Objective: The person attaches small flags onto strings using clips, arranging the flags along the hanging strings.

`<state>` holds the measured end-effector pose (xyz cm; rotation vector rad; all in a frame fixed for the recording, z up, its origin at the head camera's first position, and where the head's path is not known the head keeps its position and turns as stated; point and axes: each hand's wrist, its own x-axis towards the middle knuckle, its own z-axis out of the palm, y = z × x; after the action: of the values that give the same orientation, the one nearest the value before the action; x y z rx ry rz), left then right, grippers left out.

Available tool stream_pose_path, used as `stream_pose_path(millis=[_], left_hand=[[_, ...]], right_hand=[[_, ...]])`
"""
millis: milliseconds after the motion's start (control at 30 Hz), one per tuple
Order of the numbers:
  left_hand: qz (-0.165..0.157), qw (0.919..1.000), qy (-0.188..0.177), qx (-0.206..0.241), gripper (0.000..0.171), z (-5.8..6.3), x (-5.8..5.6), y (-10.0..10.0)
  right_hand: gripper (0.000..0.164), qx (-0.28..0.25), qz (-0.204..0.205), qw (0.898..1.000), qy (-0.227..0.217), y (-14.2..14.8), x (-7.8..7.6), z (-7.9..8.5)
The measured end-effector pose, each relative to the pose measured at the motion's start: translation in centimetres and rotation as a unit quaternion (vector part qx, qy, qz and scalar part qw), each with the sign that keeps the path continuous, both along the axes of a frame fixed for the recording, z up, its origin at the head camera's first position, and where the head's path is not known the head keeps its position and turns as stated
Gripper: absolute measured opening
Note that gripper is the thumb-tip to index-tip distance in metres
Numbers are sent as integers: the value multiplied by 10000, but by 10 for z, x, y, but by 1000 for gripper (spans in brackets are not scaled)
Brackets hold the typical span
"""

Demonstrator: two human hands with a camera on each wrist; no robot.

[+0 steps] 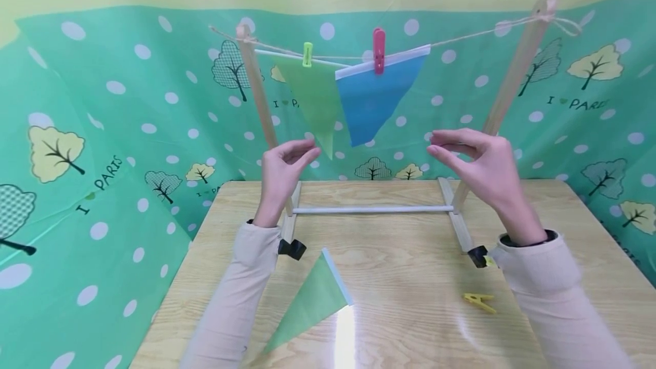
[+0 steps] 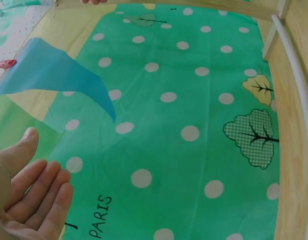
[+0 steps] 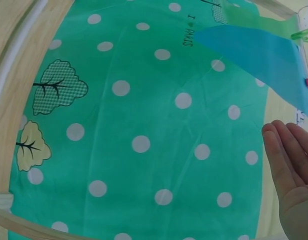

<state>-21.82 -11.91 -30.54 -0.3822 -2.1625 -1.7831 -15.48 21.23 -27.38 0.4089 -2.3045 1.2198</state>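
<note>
A green pennant [image 1: 318, 93] and a blue pennant [image 1: 376, 98] hang from a string [image 1: 466, 36], overlapping where they meet. A lime clothespin [image 1: 307, 54] clips the green one, and a pink clothespin [image 1: 378, 51] clips the blue. My left hand [image 1: 287, 172] is raised just below the green pennant's left side, fingers relaxed and holding nothing. Lower right of the blue pennant, my right hand [image 1: 479, 164] is also raised and empty, thumb apart from the fingers. Both wrist views show bare palms, the left [image 2: 36, 200] and the right [image 3: 294, 165].
Two wooden posts [image 1: 517, 73] hold the string, joined low down by a white rod [image 1: 371, 209]. On the wooden table [image 1: 410, 266] lie another green pennant [image 1: 312, 300] with a pale edge and a yellow clothespin [image 1: 479, 302]. Patterned cloth [image 1: 169, 113] hangs around the table.
</note>
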Motion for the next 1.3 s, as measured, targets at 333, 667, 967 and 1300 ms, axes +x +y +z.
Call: stream_pose_path(millis=[333, 667, 967, 1300], left_hand=[[-12, 9998, -192, -76, 32, -22, 2, -2], [-77, 9984, -546, -161, 32, -41, 2, 2], [-215, 9978, -567, -284, 39, -58, 5, -4], [-388, 9939, -492, -908, 44, -72, 9, -8]], right_hand=[[30, -72, 27, 9995, -313, 6, 4, -18], [32, -114, 84, 9989, -447, 11, 8, -37], [37, 236, -51, 9976, -641, 12, 13, -50], [38, 584, 185, 9939, -917, 16, 19, -64]])
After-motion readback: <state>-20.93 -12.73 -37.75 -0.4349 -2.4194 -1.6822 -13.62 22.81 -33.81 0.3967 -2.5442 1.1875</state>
